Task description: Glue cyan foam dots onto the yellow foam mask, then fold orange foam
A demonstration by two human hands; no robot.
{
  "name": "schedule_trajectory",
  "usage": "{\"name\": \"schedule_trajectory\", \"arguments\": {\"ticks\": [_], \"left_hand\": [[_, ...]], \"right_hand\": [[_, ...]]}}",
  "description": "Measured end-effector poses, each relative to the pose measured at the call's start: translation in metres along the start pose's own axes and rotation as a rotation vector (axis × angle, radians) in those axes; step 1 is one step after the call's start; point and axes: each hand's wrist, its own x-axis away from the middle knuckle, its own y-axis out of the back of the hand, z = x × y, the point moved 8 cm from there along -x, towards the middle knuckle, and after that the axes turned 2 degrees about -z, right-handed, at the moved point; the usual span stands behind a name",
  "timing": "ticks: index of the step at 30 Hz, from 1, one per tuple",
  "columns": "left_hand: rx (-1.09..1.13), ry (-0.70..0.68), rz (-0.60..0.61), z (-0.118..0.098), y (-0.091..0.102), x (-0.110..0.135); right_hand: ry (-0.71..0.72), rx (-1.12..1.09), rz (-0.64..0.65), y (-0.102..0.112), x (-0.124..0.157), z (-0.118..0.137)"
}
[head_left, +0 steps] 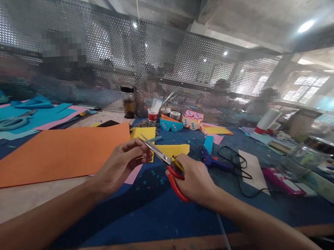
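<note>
Lighting is moderate and uneven: a ceiling lamp [306, 26] glares at upper right, and windows [305, 89] at right burn nearly white through the perforated metal screen [180, 61]. A soft-edged, dark shadow spreads beside the left forearm [73, 204] over the blue table covering [127, 229], lower centre. The blades of the scissors [165, 158] catch a pale sheen mid-frame, fairly sharp. Wide-angle distortion stretches the clear container [300, 162] near the right edge; the upper left is smeared, and coarse pixelation masks heads behind the screen
</note>
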Motion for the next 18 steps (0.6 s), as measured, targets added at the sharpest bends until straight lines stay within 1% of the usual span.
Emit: {"name": "schedule_trajectory", "arguments": {"ticks": [18], "left_hand": [[0.033, -0.013, -0.003, -0.0044, -0.0034, 0.0032]], "right_hand": [[-0.010, 0.078, 0.017, 0.0000, 0.0027, 0.0004]]}}
